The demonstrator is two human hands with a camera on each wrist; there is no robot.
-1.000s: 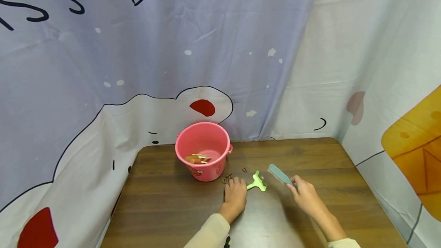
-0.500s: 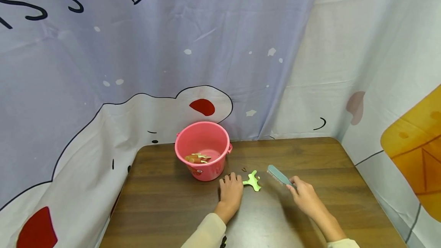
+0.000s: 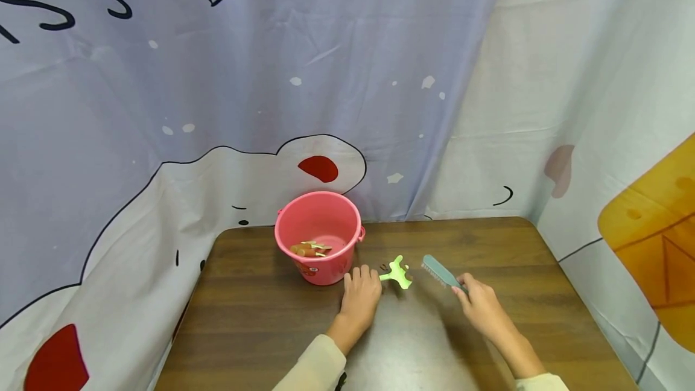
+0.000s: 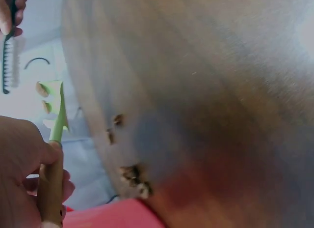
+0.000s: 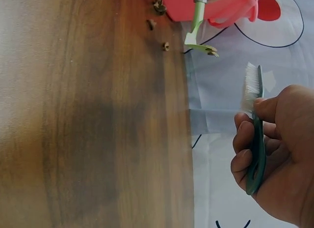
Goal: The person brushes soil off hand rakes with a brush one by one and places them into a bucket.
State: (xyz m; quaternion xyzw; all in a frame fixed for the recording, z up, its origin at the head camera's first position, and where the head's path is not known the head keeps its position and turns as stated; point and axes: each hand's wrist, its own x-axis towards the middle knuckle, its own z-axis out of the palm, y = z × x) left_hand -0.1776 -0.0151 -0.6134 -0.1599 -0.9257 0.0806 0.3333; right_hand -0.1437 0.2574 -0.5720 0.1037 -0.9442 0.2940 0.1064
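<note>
My left hand [image 3: 361, 295] grips the wooden handle of a small green hand rake [image 3: 397, 273], beside the front right of a pink bucket [image 3: 326, 267]. The rake's splayed head points right and carries a few small brown bits [image 4: 42, 89]; in the left wrist view it is raised above the wooden table [image 3: 260, 318]. My right hand [image 3: 480, 305] holds a teal brush [image 3: 440, 270] by its handle, thumb against the neck. The brush's white bristles [image 5: 250, 85] face the rake, with a gap between the two tools. Curled brown scraps [image 4: 130, 174] lie on the table near the bucket.
Inside the bucket are orange-brown pieces with pale green ends [image 3: 311, 250]. A printed curtain [image 3: 391, 77] hangs right behind the table's back edge. More brown scraps [image 5: 165, 46] lie between the bucket and the rake.
The left hand has moved the rake leftward, then up and away from the person, nearer the bucket. The right hand and brush have shifted only slightly.
</note>
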